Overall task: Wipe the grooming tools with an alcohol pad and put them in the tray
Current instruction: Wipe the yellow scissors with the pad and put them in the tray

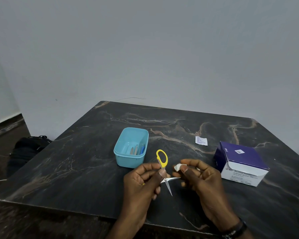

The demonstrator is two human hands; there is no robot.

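Note:
My left hand (143, 180) grips small yellow-handled scissors (162, 159) near their pivot, above the table's front. The blades are spread apart, one pointing right and one pointing down towards me. My right hand (198, 176) pinches a folded white alcohol pad (177, 167) between thumb and fingers, just beside the tip of the right-pointing blade. Behind my left hand stands a light blue tray (123, 149) holding several slim grooming tools (136, 150).
A purple and white box of alcohol swabs (240, 163) stands at the right on the dark marble table (76, 169). A torn white wrapper (201, 140) lies behind it. A black bag (28, 147) sits on the floor at the left.

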